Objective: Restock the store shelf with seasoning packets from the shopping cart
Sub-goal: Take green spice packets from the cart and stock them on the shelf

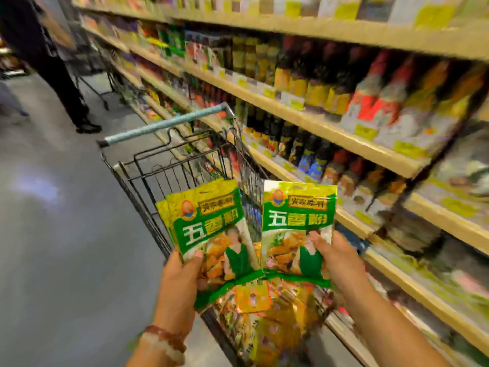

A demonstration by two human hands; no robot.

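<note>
My left hand (pixel 182 274) grips a small fanned stack of green seasoning packets (pixel 211 229), and my right hand (pixel 336 258) pinches a single matching packet (pixel 296 221). Both are held above the shopping cart (pixel 164 165), whose near end holds more packets (pixel 267 321), beside the store shelf (pixel 317 125).

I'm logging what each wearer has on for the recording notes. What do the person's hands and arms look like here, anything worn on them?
Both forearms are bare, with no sleeves in view and no gloves on the hands. The left hand has two beaded bracelets at the wrist, one of reddish-brown beads and one of pale, whitish beads. The right hand and its wrist show no bracelet or watch; I see no rings, though the picture is blurry.
</note>
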